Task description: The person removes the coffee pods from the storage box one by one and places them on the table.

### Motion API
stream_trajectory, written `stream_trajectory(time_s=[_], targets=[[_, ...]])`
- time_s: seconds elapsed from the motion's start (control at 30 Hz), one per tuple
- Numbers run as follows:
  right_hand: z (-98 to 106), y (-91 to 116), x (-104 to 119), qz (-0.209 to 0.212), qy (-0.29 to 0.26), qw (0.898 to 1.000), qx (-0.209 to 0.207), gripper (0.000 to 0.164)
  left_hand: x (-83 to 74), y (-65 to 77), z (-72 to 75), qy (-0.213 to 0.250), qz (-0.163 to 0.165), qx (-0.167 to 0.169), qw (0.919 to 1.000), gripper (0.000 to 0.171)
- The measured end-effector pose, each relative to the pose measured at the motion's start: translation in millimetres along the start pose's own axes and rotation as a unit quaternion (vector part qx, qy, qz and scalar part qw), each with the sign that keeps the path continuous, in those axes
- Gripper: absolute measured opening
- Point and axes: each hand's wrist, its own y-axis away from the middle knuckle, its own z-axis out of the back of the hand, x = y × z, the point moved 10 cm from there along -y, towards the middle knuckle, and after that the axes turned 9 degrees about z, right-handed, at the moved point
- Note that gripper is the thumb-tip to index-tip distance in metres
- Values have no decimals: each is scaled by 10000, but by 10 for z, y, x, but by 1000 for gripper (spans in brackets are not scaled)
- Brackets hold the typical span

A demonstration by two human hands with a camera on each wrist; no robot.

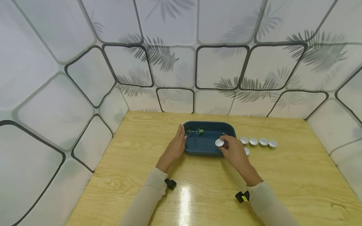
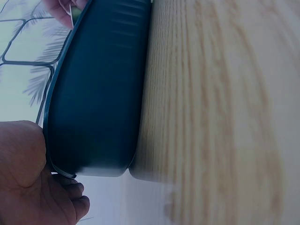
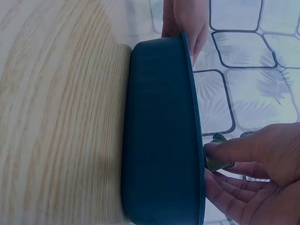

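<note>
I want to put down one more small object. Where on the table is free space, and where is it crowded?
The table is bare left of the blue tray and in front, between the sleeves. It is crowded right of the tray, where the row of capsules lies beside the right hand, which holds one capsule. The left hand rests on the tray's left rim.

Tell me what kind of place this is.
Probably a staged recording booth, not a real kitchen: a wooden table is walled on three sides by printed leaf-and-tile backdrop panels, and it bears only a dark blue tray and a row of small silver capsules.
</note>
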Motion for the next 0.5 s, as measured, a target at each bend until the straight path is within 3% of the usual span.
stream_trajectory(time_s=[0.5], targets=[[136,150,-44,35,-34,9996,-260,42,-34,16,3,54,-14,34,10000,58]])
